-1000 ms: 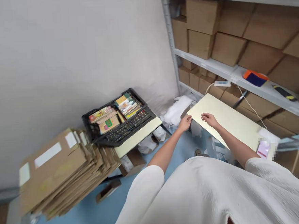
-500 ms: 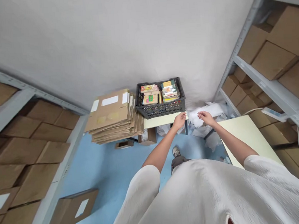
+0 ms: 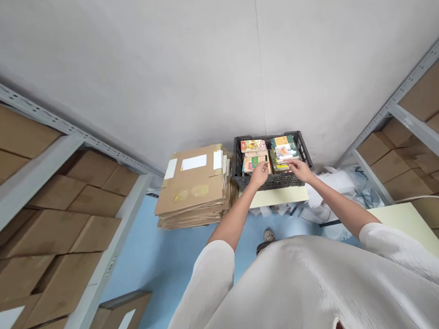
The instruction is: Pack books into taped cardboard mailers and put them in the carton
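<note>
A black plastic crate [image 3: 272,182] holds two side-by-side groups of books. My left hand [image 3: 260,174] is over the crate's front rim, at the left books [image 3: 254,147]. Its fingers are loosely bent with nothing visible in them. Over the same rim, further right, my right hand [image 3: 300,170] points its fingers inward at the near edge of the right books [image 3: 285,148]. It looks open and holds nothing I can see. Whether the fingertips touch the books I cannot tell.
Flattened cardboard boxes [image 3: 191,186] lie stacked left of the crate, which stands on a pale table [image 3: 278,197]. Another pale table [image 3: 415,223] is by my right arm. Shelves of cartons line both sides. White wrapping material [image 3: 332,186] lies at the right; a carton [image 3: 119,319] stands on the floor.
Both hands have moved from in front of the crate to above its front edge, near the books. The view has shifted, so crate and cardboard stack appear further right and lower.
</note>
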The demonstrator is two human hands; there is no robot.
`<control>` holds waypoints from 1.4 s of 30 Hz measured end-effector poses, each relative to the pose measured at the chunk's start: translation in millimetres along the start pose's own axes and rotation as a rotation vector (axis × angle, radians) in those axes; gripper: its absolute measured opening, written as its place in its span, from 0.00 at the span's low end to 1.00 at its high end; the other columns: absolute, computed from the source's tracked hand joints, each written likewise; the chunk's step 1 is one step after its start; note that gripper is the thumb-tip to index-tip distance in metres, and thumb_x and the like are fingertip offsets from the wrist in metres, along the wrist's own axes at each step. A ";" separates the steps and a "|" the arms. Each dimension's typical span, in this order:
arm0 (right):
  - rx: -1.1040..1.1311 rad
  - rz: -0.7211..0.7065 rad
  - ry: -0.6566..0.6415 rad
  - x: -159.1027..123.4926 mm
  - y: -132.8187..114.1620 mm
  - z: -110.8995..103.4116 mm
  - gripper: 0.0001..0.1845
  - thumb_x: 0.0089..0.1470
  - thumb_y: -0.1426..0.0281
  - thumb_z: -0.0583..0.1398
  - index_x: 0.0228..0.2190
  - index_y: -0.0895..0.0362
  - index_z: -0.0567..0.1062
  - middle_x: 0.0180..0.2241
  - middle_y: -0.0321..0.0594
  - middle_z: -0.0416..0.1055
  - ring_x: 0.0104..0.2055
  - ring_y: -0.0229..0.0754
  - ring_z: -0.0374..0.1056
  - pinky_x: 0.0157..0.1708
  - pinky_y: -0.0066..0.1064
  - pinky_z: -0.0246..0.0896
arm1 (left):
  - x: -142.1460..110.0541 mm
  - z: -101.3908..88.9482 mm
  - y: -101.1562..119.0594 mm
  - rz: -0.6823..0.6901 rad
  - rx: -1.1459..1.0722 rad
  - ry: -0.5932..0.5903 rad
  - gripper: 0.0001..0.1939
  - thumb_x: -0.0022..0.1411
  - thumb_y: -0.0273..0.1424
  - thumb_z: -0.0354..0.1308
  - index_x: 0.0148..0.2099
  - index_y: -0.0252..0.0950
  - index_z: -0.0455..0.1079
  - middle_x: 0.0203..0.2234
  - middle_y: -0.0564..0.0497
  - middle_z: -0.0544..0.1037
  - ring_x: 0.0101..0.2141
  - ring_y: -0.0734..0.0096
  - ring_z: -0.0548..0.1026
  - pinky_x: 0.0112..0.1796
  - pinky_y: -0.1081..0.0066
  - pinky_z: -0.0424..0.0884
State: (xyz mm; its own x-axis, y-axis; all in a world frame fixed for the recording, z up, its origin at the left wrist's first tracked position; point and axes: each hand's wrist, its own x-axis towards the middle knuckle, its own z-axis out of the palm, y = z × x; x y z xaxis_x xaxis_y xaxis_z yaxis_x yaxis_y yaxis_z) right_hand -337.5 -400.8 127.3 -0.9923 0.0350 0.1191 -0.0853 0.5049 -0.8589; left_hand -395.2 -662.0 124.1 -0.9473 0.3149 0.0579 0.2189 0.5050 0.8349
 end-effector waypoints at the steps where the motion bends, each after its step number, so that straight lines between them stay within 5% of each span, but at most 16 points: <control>1: -0.029 -0.033 -0.011 13.6 -5.6 11.4 0.17 0.65 0.59 0.61 0.47 0.52 0.84 0.50 0.46 0.84 0.51 0.52 0.77 0.55 0.44 0.74 | 8.4 -14.1 -6.3 0.021 0.061 0.007 0.23 0.69 0.21 0.54 0.62 0.35 0.78 0.59 0.39 0.82 0.58 0.56 0.81 0.65 0.57 0.74; 6: -0.187 -0.146 -0.120 76.0 -19.0 65.8 0.18 0.65 0.67 0.59 0.51 0.54 0.83 0.51 0.49 0.80 0.52 0.52 0.76 0.57 0.45 0.73 | 49.0 -65.1 -30.3 0.089 0.359 0.020 0.26 0.69 0.23 0.56 0.66 0.38 0.76 0.69 0.36 0.74 0.70 0.45 0.69 0.71 0.48 0.65; 13: -0.367 -0.203 -0.136 134.6 -3.9 108.9 0.28 0.59 0.75 0.59 0.60 0.57 0.79 0.66 0.54 0.72 0.68 0.56 0.69 0.69 0.50 0.66 | 99.5 -77.1 -53.7 0.104 0.505 -0.091 0.34 0.66 0.20 0.54 0.73 0.36 0.69 0.77 0.32 0.63 0.78 0.43 0.57 0.75 0.37 0.46; 18: -0.385 -0.203 -0.144 151.9 9.8 124.3 0.39 0.57 0.75 0.59 0.70 0.58 0.72 0.73 0.56 0.65 0.73 0.59 0.65 0.72 0.54 0.63 | 109.0 -80.1 -66.6 0.116 0.551 -0.122 0.31 0.68 0.19 0.51 0.71 0.35 0.70 0.73 0.31 0.69 0.75 0.46 0.63 0.75 0.38 0.46; 24: -0.474 -0.222 -0.122 151.8 12.6 137.4 0.38 0.58 0.77 0.59 0.69 0.57 0.73 0.71 0.57 0.69 0.69 0.64 0.67 0.69 0.60 0.64 | 110.3 -92.6 -71.3 0.215 0.537 -0.149 0.23 0.71 0.18 0.48 0.59 0.34 0.79 0.58 0.31 0.82 0.62 0.49 0.78 0.69 0.47 0.60; 29: -0.515 -0.213 -0.122 150.1 3.1 136.4 0.34 0.61 0.77 0.58 0.68 0.59 0.75 0.68 0.57 0.71 0.67 0.63 0.68 0.68 0.56 0.65 | 113.0 -100.8 -69.2 0.238 0.572 -0.191 0.18 0.71 0.18 0.51 0.53 0.32 0.81 0.51 0.31 0.85 0.56 0.50 0.81 0.64 0.54 0.66; 34: -0.502 -0.249 -0.081 145.5 -17.7 121.6 0.26 0.72 0.69 0.56 0.66 0.54 0.79 0.62 0.54 0.77 0.61 0.61 0.73 0.64 0.53 0.67 | 108.4 -105.9 -56.5 0.286 0.537 -0.133 0.19 0.71 0.19 0.52 0.55 0.35 0.80 0.50 0.35 0.86 0.55 0.50 0.82 0.68 0.53 0.60; 39: -0.541 -0.253 -0.014 133.8 -41.2 81.0 0.22 0.77 0.65 0.54 0.60 0.54 0.83 0.57 0.53 0.81 0.58 0.60 0.74 0.62 0.48 0.65 | 108.9 -100.9 -17.6 0.368 0.530 -0.099 0.17 0.73 0.20 0.53 0.55 0.38 0.79 0.50 0.38 0.86 0.55 0.52 0.81 0.69 0.54 0.57; 42: -0.568 -0.237 0.062 113.3 -43.9 40.6 0.21 0.76 0.66 0.54 0.59 0.55 0.83 0.57 0.54 0.81 0.58 0.60 0.73 0.62 0.48 0.63 | 111.5 -81.1 16.6 0.443 0.479 -0.105 0.18 0.72 0.19 0.54 0.55 0.40 0.78 0.52 0.40 0.85 0.57 0.52 0.80 0.69 0.54 0.57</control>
State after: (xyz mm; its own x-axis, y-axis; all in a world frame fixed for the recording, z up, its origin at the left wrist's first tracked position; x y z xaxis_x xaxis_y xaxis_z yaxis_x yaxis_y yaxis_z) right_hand -449.8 -454.0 158.3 -0.9437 -0.0933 0.3175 -0.2247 0.8850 -0.4079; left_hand -516.1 -683.7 188.9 -0.7212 0.6395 0.2663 0.6855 0.6035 0.4073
